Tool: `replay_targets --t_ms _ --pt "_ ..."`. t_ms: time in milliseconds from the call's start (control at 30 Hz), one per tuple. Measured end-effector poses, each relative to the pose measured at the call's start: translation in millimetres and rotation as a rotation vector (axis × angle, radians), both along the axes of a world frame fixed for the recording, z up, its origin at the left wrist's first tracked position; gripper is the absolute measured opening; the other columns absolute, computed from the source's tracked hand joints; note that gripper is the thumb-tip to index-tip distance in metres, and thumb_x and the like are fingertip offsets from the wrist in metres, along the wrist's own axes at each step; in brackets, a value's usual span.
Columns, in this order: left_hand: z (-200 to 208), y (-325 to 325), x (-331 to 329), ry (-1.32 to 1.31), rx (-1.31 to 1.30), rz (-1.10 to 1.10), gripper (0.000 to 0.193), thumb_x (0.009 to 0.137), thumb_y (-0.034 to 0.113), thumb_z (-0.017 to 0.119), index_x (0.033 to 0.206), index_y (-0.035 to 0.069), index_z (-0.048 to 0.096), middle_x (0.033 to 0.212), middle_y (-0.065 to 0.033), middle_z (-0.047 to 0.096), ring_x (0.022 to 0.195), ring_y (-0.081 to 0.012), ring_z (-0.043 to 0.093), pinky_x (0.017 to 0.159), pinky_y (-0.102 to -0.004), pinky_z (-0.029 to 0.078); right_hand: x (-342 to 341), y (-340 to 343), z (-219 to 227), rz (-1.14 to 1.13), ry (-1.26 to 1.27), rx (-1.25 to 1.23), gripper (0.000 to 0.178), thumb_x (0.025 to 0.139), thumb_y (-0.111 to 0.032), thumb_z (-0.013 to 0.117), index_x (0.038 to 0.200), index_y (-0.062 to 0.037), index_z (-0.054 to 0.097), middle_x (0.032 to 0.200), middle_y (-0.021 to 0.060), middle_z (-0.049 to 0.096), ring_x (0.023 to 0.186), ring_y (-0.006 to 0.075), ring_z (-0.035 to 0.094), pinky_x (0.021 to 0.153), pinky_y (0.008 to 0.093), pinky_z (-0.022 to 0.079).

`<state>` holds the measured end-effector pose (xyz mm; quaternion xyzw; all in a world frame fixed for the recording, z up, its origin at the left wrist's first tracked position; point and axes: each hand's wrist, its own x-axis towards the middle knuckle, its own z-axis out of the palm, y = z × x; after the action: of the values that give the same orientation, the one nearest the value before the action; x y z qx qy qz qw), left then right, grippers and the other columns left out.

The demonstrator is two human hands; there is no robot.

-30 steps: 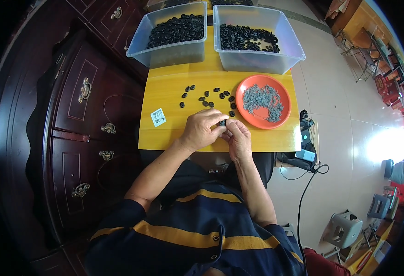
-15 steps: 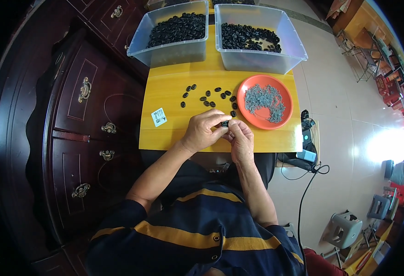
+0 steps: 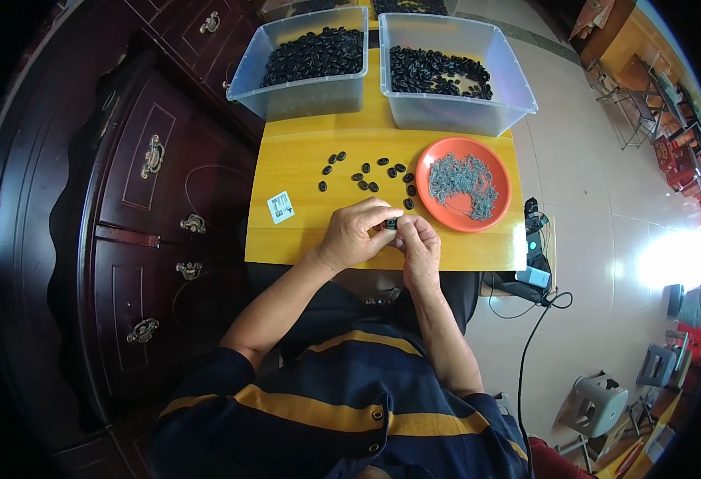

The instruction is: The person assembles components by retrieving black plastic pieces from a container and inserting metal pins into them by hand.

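Between my two hands, just above the near edge of the yellow table (image 3: 287, 243), is a small black oval piece (image 3: 391, 224). My left hand (image 3: 356, 231) pinches it between thumb and fingers. My right hand (image 3: 419, 246) is closed at its right side, fingertips pressed together against it; whether a tiny part sits in them is hidden. Several loose black oval pieces (image 3: 362, 185) lie scattered on the tabletop beyond my hands. To the right, an orange-red plate (image 3: 442, 217) holds a heap of small thin grey parts (image 3: 464, 182).
Two clear plastic bins, the left bin (image 3: 306, 102) and the right bin (image 3: 454, 116), stand at the far side with black pieces inside. A white printed label (image 3: 280, 207) lies on the left. Dark wooden drawers (image 3: 139, 223) rise at left; a black cable (image 3: 524, 351) hangs at right.
The whole view has shifted slightly, so the table and bins sit a little lower. Both hands stay together at the black oval piece, with only small finger movement.
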<state>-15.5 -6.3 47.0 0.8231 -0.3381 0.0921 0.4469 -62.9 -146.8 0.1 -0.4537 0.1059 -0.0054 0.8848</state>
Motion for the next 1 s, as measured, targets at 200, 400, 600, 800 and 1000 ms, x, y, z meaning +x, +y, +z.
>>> replay_targets --t_ms 200,400,600,800,1000 --pt "-1 6 -2 0.017 0.034 0.02 0.027 0.079 -0.001 0.075 0.104 0.002 0.068 0.092 -0.0099 0.069 0.078 -0.0236 0.07 0.067 -0.0315 0.056 3 3 -3 0.022 -0.042 -0.116 0.021 0.101 -0.02 0.058 0.092 -0.0017 0.065 0.083 -0.0002 0.063 0.074 0.0063 0.055 0.07 0.0228 0.046" --pt "1 10 0 -0.121 0.099 0.058 0.023 0.08 0.004 0.075 0.102 0.002 0.068 0.093 -0.0114 0.069 0.08 -0.0267 0.07 0.067 -0.0326 0.057 5 7 -4 0.032 -0.032 -0.137 0.022 0.101 -0.021 0.057 0.094 -0.0018 0.064 0.08 -0.0011 0.061 0.073 0.0067 0.055 0.069 0.0227 0.046" --pt "7 15 -1 -0.069 0.117 0.032 0.024 0.08 0.006 0.075 0.103 0.002 0.069 0.093 -0.0111 0.07 0.078 -0.0267 0.07 0.068 -0.0337 0.057 4 11 -3 0.032 -0.037 -0.142 0.022 0.102 -0.021 0.057 0.093 -0.0017 0.064 0.079 -0.0009 0.061 0.073 0.0067 0.055 0.069 0.0224 0.045" --pt "9 18 7 -0.039 0.118 0.02 0.024 0.08 0.006 0.075 0.103 0.003 0.069 0.092 -0.0107 0.07 0.074 -0.0243 0.069 0.066 -0.0315 0.056 7 11 0 0.022 -0.048 -0.17 0.023 0.102 -0.02 0.056 0.093 -0.0009 0.065 0.08 0.0003 0.062 0.073 0.0076 0.055 0.069 0.0226 0.044" --pt "22 39 42 0.015 0.061 0.164 0.022 0.083 0.009 0.072 0.104 0.005 0.066 0.086 -0.0095 0.068 0.065 -0.0209 0.067 0.059 -0.0325 0.053 9 -5 4 -0.059 -0.11 -0.282 0.019 0.101 -0.015 0.058 0.098 0.0023 0.066 0.087 0.002 0.066 0.08 0.0094 0.058 0.076 0.0241 0.048"
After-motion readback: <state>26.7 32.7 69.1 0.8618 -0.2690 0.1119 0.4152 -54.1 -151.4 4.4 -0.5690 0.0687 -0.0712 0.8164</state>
